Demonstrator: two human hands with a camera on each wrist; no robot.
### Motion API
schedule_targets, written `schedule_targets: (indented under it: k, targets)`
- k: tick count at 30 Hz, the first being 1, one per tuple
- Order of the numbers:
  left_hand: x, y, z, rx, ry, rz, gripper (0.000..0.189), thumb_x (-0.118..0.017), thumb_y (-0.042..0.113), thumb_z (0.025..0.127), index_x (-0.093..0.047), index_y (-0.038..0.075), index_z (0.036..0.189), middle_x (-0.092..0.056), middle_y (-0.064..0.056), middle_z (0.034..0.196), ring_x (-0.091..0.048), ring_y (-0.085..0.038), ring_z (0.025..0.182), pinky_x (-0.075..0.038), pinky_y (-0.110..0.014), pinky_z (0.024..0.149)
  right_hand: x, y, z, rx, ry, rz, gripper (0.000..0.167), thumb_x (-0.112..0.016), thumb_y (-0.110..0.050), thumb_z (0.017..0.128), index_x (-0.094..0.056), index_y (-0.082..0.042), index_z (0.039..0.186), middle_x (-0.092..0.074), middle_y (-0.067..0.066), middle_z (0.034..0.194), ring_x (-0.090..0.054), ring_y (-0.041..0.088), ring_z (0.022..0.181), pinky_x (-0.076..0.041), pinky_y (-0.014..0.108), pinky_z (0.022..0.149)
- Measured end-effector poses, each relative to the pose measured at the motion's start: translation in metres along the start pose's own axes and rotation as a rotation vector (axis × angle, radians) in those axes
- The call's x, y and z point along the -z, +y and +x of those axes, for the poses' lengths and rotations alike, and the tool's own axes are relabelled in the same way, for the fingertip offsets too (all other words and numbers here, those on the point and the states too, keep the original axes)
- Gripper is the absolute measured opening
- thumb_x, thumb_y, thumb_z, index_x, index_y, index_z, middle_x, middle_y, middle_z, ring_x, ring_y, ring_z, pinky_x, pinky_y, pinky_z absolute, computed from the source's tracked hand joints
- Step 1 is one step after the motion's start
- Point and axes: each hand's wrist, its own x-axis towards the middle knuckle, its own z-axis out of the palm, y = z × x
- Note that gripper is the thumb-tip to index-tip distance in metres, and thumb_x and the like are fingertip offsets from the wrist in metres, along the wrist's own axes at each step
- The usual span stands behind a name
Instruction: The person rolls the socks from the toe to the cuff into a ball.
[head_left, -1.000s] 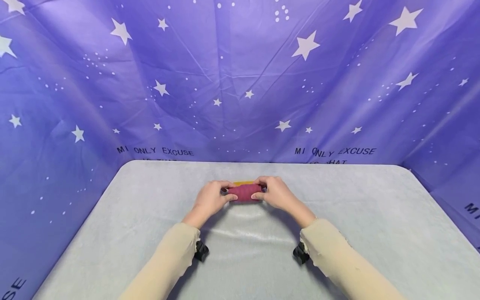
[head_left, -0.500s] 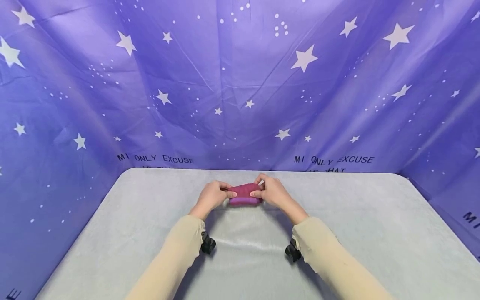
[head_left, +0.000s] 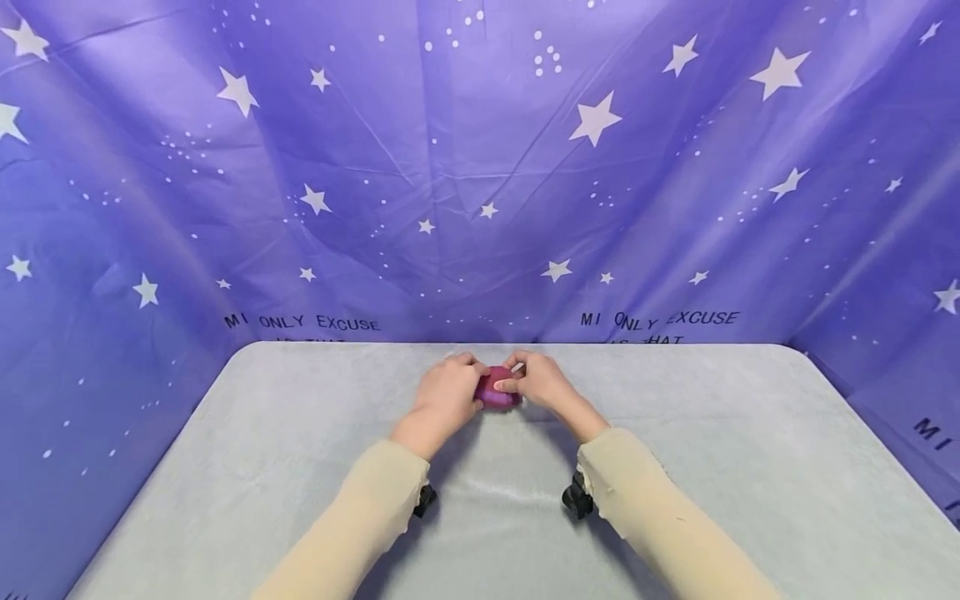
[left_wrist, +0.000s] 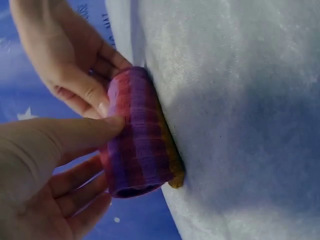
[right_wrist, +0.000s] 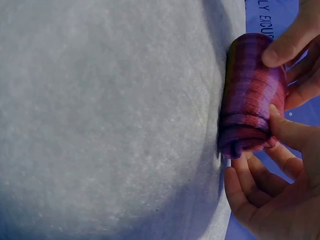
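Observation:
A rolled-up striped cloth [head_left: 495, 387] in red and purple lies on the table near its far edge. A mustard-yellow stripe shows low on its side in the left wrist view. My left hand [head_left: 447, 390] holds the roll's left part, the thumb lying on top of the striped cloth [left_wrist: 140, 130]. At the other end my right hand [head_left: 543, 382] pinches it, thumb on the near side. Loose folds show at the end of the roll [right_wrist: 250, 95] by my right fingers. Parts of the fingers behind the roll are hidden.
The table [head_left: 300, 467] has a light grey cover and rounded far corners. Behind it hangs a purple-blue curtain [head_left: 450, 167] with white stars and black lettering. A dark wrist camera [head_left: 577, 497] shows under the right sleeve.
The roll has turned, so the yellow strip behind it left the head view and a purple stripe came to the near side. My left hand has moved right, closer to my right hand.

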Motion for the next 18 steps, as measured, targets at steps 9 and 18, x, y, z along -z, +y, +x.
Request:
schedule_targets:
  k: [9, 18]
  targets:
    - [-0.014, 0.006, 0.014, -0.011, 0.017, 0.153, 0.033, -0.08, 0.014, 0.081, -0.07, 0.008, 0.113, -0.07, -0.007, 0.103, -0.069, -0.024, 0.093, -0.059, -0.037, 0.082, -0.003, 0.002, 0.002, 0.046, 0.123, -0.017, 0.031, -0.073, -0.026, 0.09, -0.072, -0.001, 0.109, -0.075, 0.015, 0.101, -0.068, 0.025, 0.092, -0.053, 0.035, 0.082]
    - [-0.021, -0.016, 0.014, 0.156, -0.005, -0.207, 0.048, -0.082, 0.021, 0.076, -0.067, 0.009, 0.12, -0.072, -0.01, 0.11, -0.069, -0.028, 0.096, -0.057, -0.042, 0.086, 0.0, 0.011, -0.014, 0.093, 0.125, 0.152, 0.033, -0.065, -0.023, 0.096, -0.067, 0.0, 0.119, -0.073, 0.018, 0.11, -0.068, 0.029, 0.099, -0.055, 0.036, 0.085]
